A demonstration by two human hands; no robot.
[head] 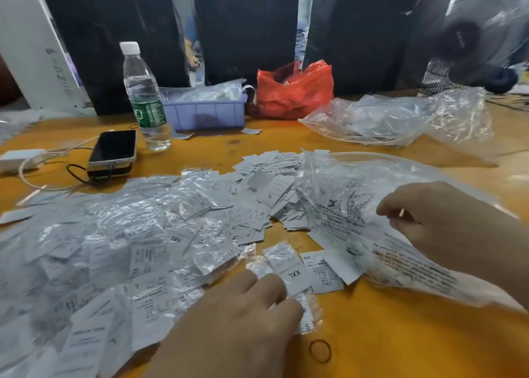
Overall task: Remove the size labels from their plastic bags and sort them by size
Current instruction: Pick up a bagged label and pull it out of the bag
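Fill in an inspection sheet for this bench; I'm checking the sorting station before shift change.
Surface: orange table, mostly covered.
Job's things: bagged size labels heaped left; loose labels centre; XXL label near front.
Clutter: water bottle, phone, purple bin, red bag, rubber band.
Hands: left hand on small bagged labels; right hand pinching large clear bag.
Cables: white cable by phone.
Surroundings: fan back right.

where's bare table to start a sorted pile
Bare wood lies near the front edge, right of the left hand, around the rubber band. A second strip runs between the water bottle and the clear bags. The left half is crowded with bagged labels.
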